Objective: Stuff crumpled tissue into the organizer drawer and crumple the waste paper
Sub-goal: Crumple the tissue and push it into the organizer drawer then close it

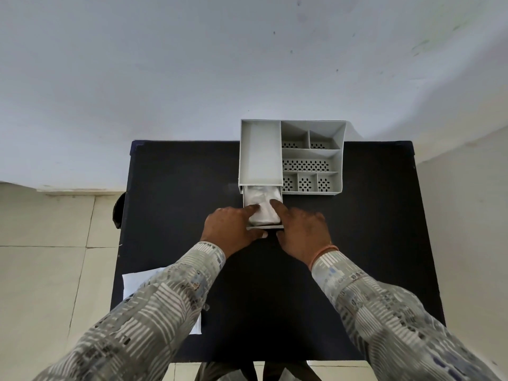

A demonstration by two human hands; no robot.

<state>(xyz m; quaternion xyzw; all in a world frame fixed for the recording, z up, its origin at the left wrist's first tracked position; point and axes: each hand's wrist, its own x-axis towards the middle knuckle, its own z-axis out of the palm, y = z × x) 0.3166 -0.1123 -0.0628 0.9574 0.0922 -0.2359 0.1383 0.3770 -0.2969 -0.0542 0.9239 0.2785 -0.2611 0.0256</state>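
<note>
A grey desk organizer (260,152) stands at the far edge of the dark table (176,193). Its drawer (264,226) is pulled out toward me and is filled with white crumpled tissue (262,204). My left hand (231,229) rests at the drawer's left side, its index finger pressing on the tissue and its thumb at the drawer front. My right hand (301,231) is at the drawer's right side, with its index finger pushing down on the tissue. A flat white sheet of paper (134,283) lies at the table's near left, partly under my left sleeve.
The organizer's right half has several small perforated compartments (309,165). The table stands against a white wall (192,64), with tiled floor (41,257) to the left and right. A dark rounded object (118,209) pokes out at the table's left edge.
</note>
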